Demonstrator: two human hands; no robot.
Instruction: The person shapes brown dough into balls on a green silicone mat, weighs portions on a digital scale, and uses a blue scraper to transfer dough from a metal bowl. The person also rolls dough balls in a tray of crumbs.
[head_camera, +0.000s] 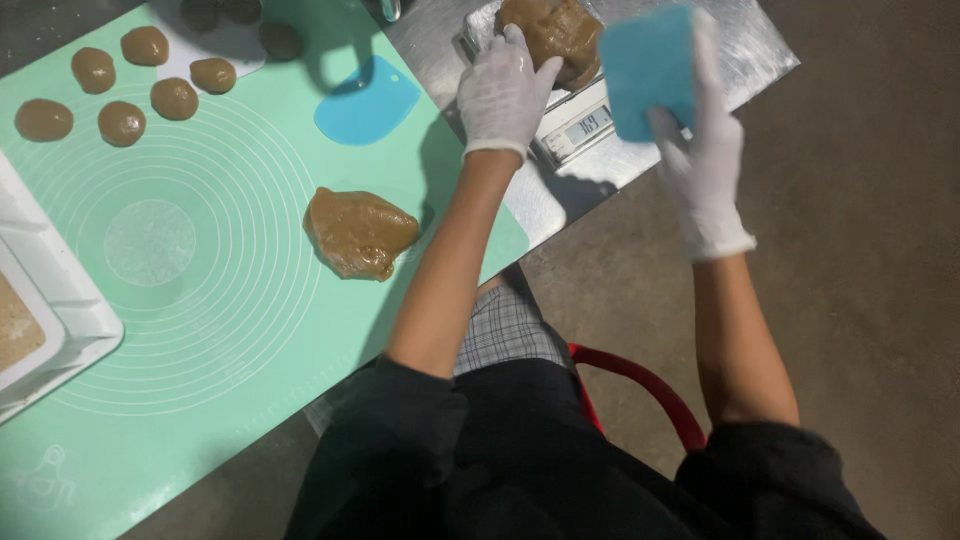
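At the far left stands a white tray (70, 320) with something pale brown inside, its edge lying on the green mat (200, 400). On the upper left part of the mat lie several small dough balls (122, 123), already shaped and set apart from each other; a few more lie darker in the shadow at the top. Near the middle of the mat rests a big dough lump (358, 232), not yet divided. Just above it lies a blue scraper (368, 103), flat on the mat and untouched.

The left hand (503, 95), in a white glove, presses its fingers on a dough piece (552, 36) which sits on the scale (575, 125); the hand is curved around the dough, not fully closed. The right hand (700, 150), also gloved, grips a blue square card (650, 70) and holds it in the air beside the scale.

It seems the work is only partly done: some balls are ready, but much dough is left.
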